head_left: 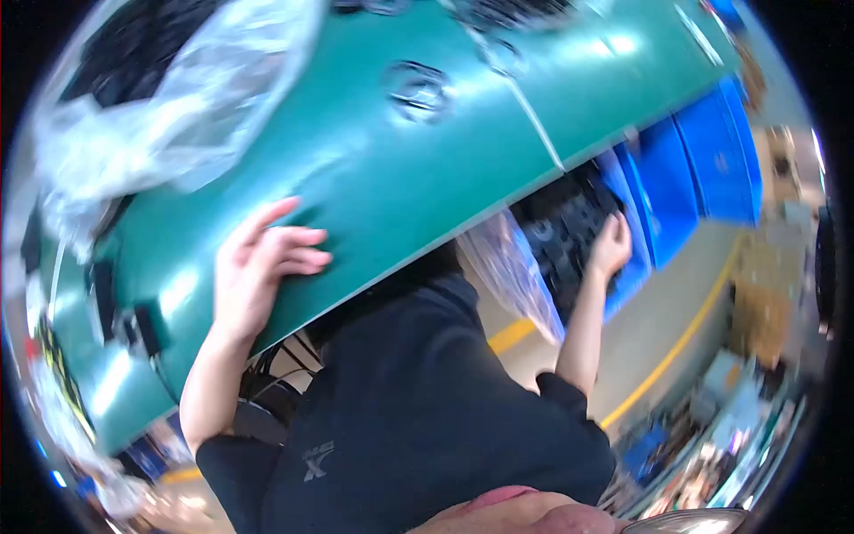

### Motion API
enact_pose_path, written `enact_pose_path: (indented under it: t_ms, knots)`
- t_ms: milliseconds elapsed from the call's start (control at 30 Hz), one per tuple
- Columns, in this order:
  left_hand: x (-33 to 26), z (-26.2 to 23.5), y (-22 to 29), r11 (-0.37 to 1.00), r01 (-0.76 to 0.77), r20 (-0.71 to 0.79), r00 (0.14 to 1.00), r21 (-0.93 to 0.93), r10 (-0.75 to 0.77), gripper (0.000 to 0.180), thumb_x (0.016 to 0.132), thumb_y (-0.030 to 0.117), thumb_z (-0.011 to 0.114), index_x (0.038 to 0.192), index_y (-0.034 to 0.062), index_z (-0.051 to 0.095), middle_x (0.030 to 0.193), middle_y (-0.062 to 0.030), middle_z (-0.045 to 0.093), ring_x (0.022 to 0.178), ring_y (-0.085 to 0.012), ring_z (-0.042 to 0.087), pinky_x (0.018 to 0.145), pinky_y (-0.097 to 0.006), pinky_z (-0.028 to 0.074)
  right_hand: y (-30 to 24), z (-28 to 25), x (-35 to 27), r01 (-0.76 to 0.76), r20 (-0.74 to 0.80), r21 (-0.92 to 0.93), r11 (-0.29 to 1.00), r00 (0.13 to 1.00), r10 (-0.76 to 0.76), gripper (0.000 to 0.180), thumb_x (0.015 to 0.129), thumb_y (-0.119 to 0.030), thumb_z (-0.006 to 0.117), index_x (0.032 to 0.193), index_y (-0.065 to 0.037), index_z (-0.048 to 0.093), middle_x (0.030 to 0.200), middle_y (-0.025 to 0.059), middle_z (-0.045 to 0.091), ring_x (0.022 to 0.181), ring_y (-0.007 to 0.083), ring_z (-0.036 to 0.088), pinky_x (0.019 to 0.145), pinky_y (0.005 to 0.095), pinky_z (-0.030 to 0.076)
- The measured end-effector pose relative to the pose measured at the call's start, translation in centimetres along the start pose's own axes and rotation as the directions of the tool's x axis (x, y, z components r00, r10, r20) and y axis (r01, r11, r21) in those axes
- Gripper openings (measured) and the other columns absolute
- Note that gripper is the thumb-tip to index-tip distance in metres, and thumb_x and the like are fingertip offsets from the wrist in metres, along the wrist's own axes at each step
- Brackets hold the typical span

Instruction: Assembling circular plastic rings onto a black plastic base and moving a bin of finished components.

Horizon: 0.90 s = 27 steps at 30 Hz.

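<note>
My left hand [267, 254] hovers at or just above the green tabletop [374, 187], its fingers apart and nothing in them. Down to the right, my right hand [611, 246] reaches into a blue bin [633, 271] beside the table edge. Its fingers are curled together against black plastic parts [565, 236] that fill the bin; what they grip, if anything, is hidden. A clear plastic liner [507, 267] hangs over the bin's near side. Farther up the table lies a small dark ring-like part [418, 91], blurred.
A clear plastic bag [169, 138] with black pieces spreads over the far left of the table. Small black devices [133, 329] stand near the left edge. More blue bins [716, 165] line the right side. Boxes [765, 316] and a yellow floor line [676, 343] lie beyond.
</note>
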State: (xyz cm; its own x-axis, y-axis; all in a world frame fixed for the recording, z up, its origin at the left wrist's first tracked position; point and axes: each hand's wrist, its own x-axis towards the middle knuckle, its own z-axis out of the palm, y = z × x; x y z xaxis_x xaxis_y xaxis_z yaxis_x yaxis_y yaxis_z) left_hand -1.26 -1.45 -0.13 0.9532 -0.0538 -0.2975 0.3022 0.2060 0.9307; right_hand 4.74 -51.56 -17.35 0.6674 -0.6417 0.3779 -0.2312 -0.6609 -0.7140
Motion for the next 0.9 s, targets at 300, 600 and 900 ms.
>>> enact_pose_path:
  t_ms: [300,600,900]
  knots:
    - [0.5,0.2,0.3,0.992,0.042,0.139,0.99,-0.116,-0.026,0.038,0.092,0.017,0.048,0.125,-0.0015,0.042,0.102,-0.0148,0.061,0.085,-0.0192,0.063,0.075,-0.029,0.052,-26.6,-3.4,-0.9,0.396,0.082,0.723,0.566,0.765,-0.639,0.019,0.084,0.004,0.053,0.103,0.007,0.058,0.096,0.0138,0.062,0.084,0.0176,0.059,0.08,0.0281,0.048]
    - [1.0,-1.2,0.5,0.998,-0.068,0.088,0.994,0.003,0.068,0.033,0.092,0.015,0.047,0.12,-0.0028,0.048,0.101,-0.013,0.062,0.083,-0.0155,0.062,0.073,-0.028,0.051,-49.9,14.4,-4.7,0.425,0.287,0.857,0.292,0.078,-0.955,0.018,0.08,-0.01,0.063,0.095,0.0,0.065,0.089,0.0101,0.067,0.08,0.0143,0.064,0.074,0.0258,0.049]
    - [0.6,-1.4,0.1,0.996,-0.083,0.126,0.989,0.032,0.078,0.031,0.093,0.015,0.047,0.117,-0.0034,0.051,0.099,-0.0113,0.063,0.083,-0.014,0.062,0.073,-0.027,0.05,-56.0,23.4,-13.2,0.838,0.784,0.344,0.423,-0.008,-0.621,0.059,0.064,-0.051,0.072,0.088,0.003,0.065,0.094,0.0185,0.064,0.09,0.0308,0.062,0.078,0.0377,0.05]
